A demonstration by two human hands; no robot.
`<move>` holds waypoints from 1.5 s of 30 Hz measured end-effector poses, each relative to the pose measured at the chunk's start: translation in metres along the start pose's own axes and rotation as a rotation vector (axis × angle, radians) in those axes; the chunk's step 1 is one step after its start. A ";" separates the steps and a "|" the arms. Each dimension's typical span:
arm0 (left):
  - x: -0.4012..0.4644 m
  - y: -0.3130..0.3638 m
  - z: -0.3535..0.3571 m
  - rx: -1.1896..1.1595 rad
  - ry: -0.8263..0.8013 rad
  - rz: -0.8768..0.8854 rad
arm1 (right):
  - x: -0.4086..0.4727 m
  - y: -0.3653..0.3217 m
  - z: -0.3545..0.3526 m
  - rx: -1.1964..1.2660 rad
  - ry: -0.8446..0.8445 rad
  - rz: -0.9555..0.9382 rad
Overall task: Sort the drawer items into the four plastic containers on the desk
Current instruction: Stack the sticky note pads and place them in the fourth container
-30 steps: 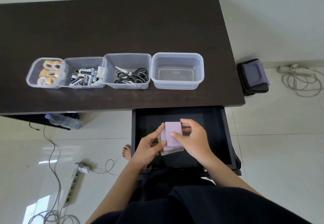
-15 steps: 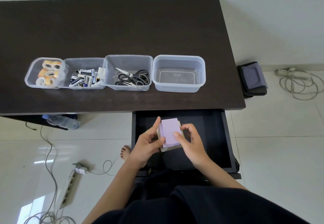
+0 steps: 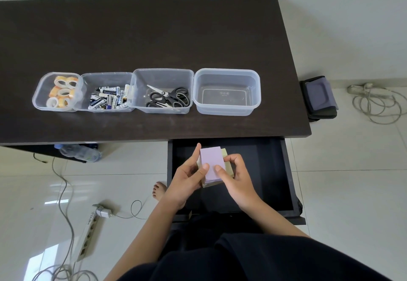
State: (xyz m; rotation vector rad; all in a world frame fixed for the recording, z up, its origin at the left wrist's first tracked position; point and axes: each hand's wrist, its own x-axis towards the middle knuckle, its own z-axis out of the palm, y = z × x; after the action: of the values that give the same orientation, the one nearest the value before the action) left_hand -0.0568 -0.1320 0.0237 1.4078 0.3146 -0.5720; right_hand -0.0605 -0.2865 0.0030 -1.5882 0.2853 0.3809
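Over the open black drawer I hold a stack of sticky-note pads, purple on top and pale yellow below. My left hand grips its left side and my right hand its right side. On the dark desk stand the clear plastic containers in a row. From left to right they hold tape rolls, batteries and scissors. The rightmost container has nothing in it. No other item shows on the visible drawer floor.
A black and purple pouch lies on the floor right of the desk, beside a coiled white cable. A power strip with cables lies at the lower left. A water bottle sits under the desk. My bare foot is left of the drawer.
Both hands have lifted the stack of pads up and toward the desk edge. My left index finger now reaches along the stack's far left corner.
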 end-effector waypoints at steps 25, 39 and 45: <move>0.014 0.043 0.006 -0.098 0.117 0.070 | 0.020 -0.058 -0.014 0.087 -0.086 0.065; 0.114 0.128 -0.043 0.922 0.257 0.415 | 0.142 -0.156 -0.007 -0.085 0.179 -0.145; 0.127 0.135 -0.051 0.945 0.126 0.298 | 0.170 -0.149 0.007 -0.297 0.047 0.102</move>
State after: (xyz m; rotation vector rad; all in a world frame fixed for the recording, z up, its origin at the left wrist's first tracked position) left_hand 0.1284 -0.0982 0.0609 2.3563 -0.1030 -0.3873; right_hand 0.1550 -0.2625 0.0691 -1.8800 0.3600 0.4818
